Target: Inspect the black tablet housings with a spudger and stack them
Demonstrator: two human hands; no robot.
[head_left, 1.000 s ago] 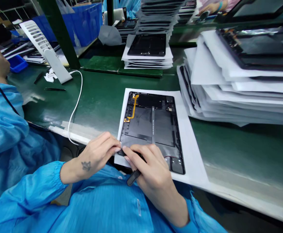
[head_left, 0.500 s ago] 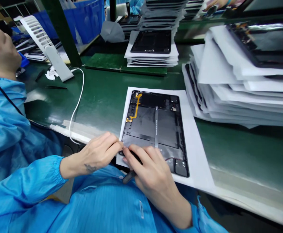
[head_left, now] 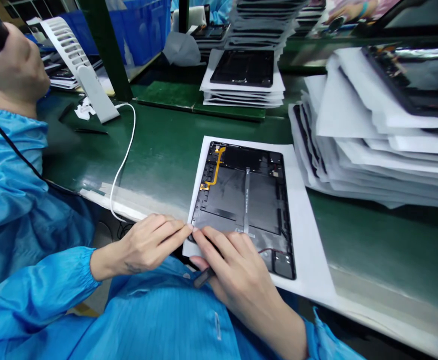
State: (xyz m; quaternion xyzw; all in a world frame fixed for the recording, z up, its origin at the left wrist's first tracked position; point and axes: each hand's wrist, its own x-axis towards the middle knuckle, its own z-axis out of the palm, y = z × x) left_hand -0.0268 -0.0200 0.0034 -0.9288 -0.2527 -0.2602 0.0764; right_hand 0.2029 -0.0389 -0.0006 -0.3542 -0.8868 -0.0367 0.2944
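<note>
A tablet back housing, black with an orange flex cable along its left side, lies open side up on a white foam sheet. My left hand pinches at the housing's lower left edge; whatever sits between thumb and forefinger is too small to make out. Close against those fingertips, my right hand rests over the lower left part of the housing. It is closed round a dark bar-shaped tool, whose blunt end sticks out below the palm. The tool's other end is hidden under the fingers.
At right rises a tall stack of white sheets with dark housings between. Another stack stands behind. Tweezers, a white stand and its white cable are at left. A co-worker's hand holds a black object.
The view has shifted slightly, so the bench appears lower and farther right. My hands stay at the same corner, fingertips slightly moved. The co-worker's hand shows more of its black object.
</note>
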